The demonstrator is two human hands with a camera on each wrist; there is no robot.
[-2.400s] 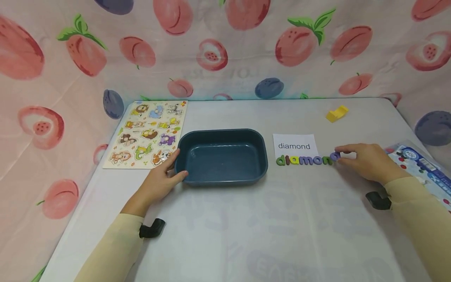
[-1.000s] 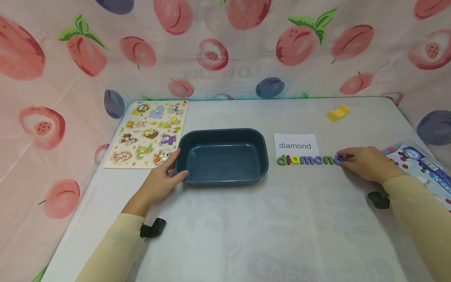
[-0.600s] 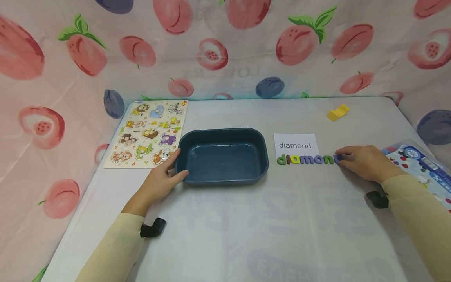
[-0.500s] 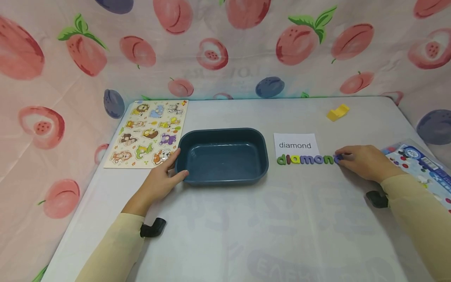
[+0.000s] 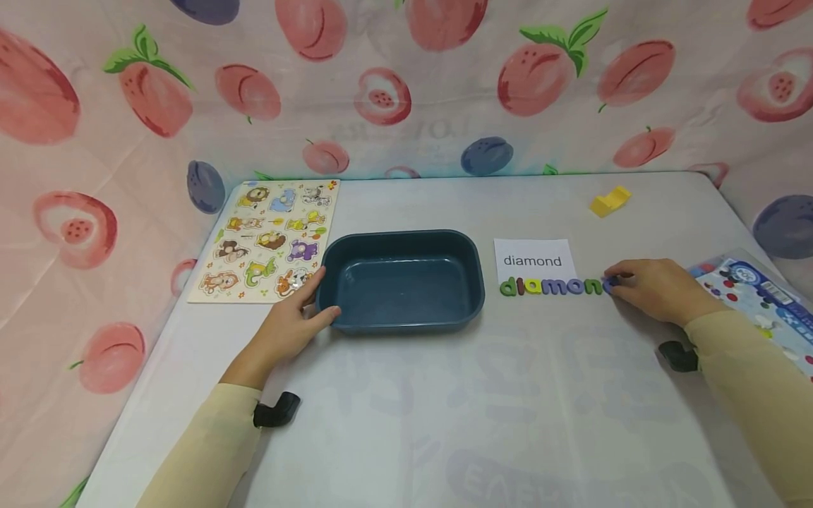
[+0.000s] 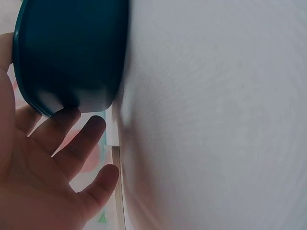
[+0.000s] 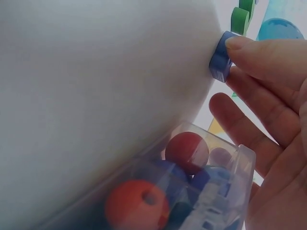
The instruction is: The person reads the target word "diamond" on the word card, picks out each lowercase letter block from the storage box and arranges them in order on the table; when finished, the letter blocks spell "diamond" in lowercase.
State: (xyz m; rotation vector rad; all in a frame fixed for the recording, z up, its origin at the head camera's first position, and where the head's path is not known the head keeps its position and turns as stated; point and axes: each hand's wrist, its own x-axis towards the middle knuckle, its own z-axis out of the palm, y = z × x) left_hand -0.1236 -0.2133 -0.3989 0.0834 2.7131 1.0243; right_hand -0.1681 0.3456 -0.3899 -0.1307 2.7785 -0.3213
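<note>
My left hand (image 5: 284, 331) grips the left end of a dark teal plastic basin (image 5: 466, 324), thumb at its front corner and fingers along its side. In the left wrist view the outer fingers (image 6: 103, 184) spread apart from the basin wall (image 6: 72, 62). My right hand (image 5: 657, 289) pinches a purple-blue toy letter (image 7: 221, 57) between thumb and finger, standing on the table. It sits at the right end of a row of coloured letters (image 5: 552, 286) spelling "diamon", just below a white card (image 5: 532, 254) printed "diamond". My fingers partly hide its shape.
An animal puzzle board (image 5: 267, 240) lies behind and left of the basin. A yellow block (image 5: 610, 202) stands at the back right. Beside my right forearm is a clear plastic box (image 5: 756, 296), with coloured balls (image 7: 187, 153) showing inside in the right wrist view.
The purple letter has shifted slightly right, now closing the row beside the n, and my right hand stays on it. My left hand and the basin have not moved.
</note>
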